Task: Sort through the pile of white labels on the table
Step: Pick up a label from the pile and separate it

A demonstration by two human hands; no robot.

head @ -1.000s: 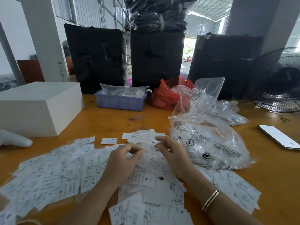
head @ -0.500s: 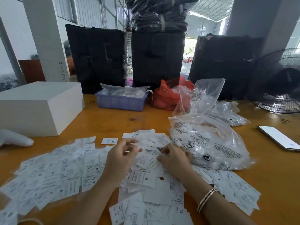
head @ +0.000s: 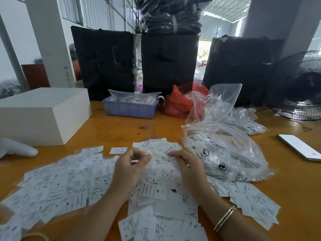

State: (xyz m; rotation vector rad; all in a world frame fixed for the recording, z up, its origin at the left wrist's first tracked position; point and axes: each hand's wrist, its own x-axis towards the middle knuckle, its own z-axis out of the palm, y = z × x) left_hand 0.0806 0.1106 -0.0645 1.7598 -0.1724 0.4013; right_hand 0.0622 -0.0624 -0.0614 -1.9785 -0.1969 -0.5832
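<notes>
Hands over the label pile (head: 73,185): left hand (head: 129,168) pinching one label (head: 149,156), right hand (head: 188,168) spread flat on it.

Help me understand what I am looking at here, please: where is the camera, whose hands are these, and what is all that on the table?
There is no machine here. A person wears the camera on the head, so the view looks forward and down at their own two hands. The left hand has its fingers curled, seemingly pinching a label. The right hand rests on the pile of white labels spread over the wooden table; whether it grips one is unclear. Beside the pile lies a clear plastic bag. Further off are a white box, a blue tray, a red bag, a phone and a fan.
</notes>
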